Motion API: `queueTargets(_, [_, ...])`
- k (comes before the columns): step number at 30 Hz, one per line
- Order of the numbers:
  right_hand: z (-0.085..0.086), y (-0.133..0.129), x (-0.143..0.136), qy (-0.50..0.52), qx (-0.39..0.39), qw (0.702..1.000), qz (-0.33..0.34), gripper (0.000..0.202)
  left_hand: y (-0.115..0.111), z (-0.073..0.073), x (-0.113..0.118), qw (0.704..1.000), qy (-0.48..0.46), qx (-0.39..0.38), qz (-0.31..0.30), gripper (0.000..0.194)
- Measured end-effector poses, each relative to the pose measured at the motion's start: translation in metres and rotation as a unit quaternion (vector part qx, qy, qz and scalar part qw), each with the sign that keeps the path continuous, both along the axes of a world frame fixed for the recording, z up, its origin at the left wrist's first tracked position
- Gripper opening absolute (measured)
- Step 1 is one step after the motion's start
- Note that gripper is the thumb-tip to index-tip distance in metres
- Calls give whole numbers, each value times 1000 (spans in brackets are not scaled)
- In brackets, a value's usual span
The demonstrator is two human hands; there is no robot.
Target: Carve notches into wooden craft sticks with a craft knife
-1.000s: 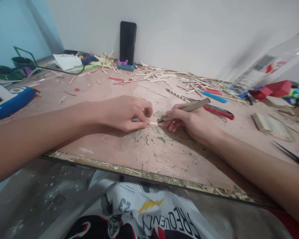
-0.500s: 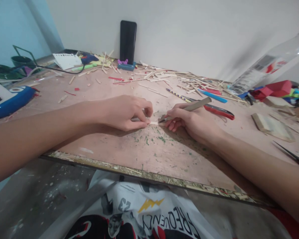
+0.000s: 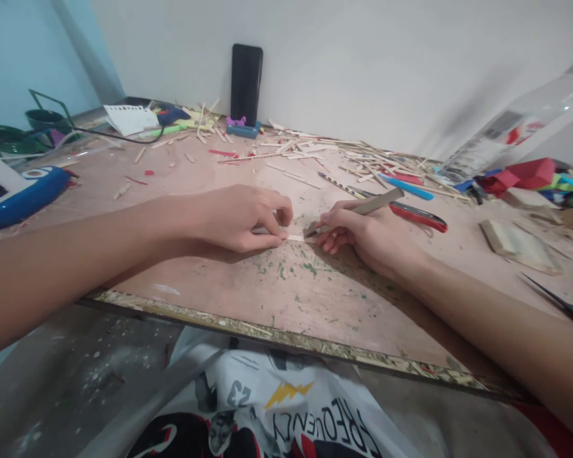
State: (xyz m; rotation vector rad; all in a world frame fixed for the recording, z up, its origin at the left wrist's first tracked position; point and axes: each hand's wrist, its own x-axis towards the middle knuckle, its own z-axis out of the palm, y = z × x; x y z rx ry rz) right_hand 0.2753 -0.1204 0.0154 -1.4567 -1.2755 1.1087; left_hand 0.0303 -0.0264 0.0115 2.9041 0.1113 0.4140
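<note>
Near the middle of the table, my left hand (image 3: 253,216) is closed, thumb and fingertips pinching a thin pale wooden strip (image 3: 295,238) flat against the surface. A short length of the strip shows between my two hands; the rest is hidden under the fingers. My right hand (image 3: 363,229) grips a craft knife (image 3: 375,202) with a grey-tan handle, held like a pen. Its dark pointed tip touches or sits just over the strip's right part; I cannot tell which. Green shavings (image 3: 308,268) are scattered on the table just in front of the hands.
Loose wooden sticks (image 3: 305,149) lie along the wall, beside a phone (image 3: 247,83) on a small stand. Behind my right hand are a red-and-black tool (image 3: 420,217), a blue strip (image 3: 408,186) and a patterned pencil (image 3: 337,183). At right are a leaning plastic bottle (image 3: 491,143), a wood block (image 3: 499,238) and a pointed dark tool (image 3: 554,297).
Both hands keep nearly the same pose on the strip and knife. The view has shifted very slightly, so background things sit a little lower.
</note>
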Motion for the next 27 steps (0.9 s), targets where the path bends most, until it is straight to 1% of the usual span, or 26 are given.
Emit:
queueTargets(6, [2,-2,-1,-18,7,1000,7,19,-3,3,-1,1000,3,-5,-5,25])
queueTargets(10, [4,-4,-1,-27,8,1000,12,20,-8,6,0,1000,9,-13,-25,22])
queueTargets(15, [4,-4,-2,-34,10,999,15,22,-16,10,1,998,11,-45,-49,22])
queueTargets(18, [4,-4,-2,-38,13,999,19,22,-16,9,2,995,3,-78,-63,18])
queueTargets(20, [3,-4,-2,-40,15,999,19,22,-15,6,4,994,-19,-96,-55,17])
queueTargets(23, [2,-4,-1,-36,20,999,12,22,-9,0,6,994,-56,-96,-7,17])
queueTargets(25, [1,-3,0,-31,23,999,6,21,-5,-4,7,994,-64,-89,18,15])
queueTargets(27, [1,-2,1,-26,22,999,5,23,-2,-6,8,994,-59,-84,25,15])
